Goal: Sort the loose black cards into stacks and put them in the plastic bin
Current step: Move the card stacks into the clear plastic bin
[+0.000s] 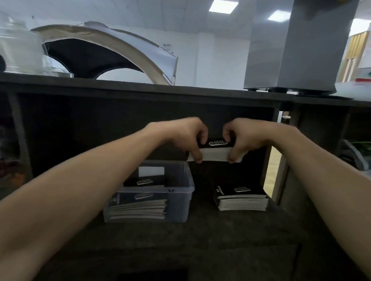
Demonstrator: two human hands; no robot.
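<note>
Squaring up a thick card stack [214, 152] at 12 o'clock, left hand [187, 136] and right hand [240, 139] pinching its short ends. Glossy cards probably slide and fan easily, so squeeze the ends. Plastic bin [187, 185] sits at 7 o'clock below; another stack [241, 199] at 5.

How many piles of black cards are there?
4. Held pile: between left hand and right hand. Shelf pile: right of the plastic bin. Front pile and back pile: inside it. More may be hidden.

The left hand [184, 133] and right hand [244, 137] hide both ends of the white-edged stack of black cards [215, 153]; its white lettering between them is unreadably blurred.
</note>
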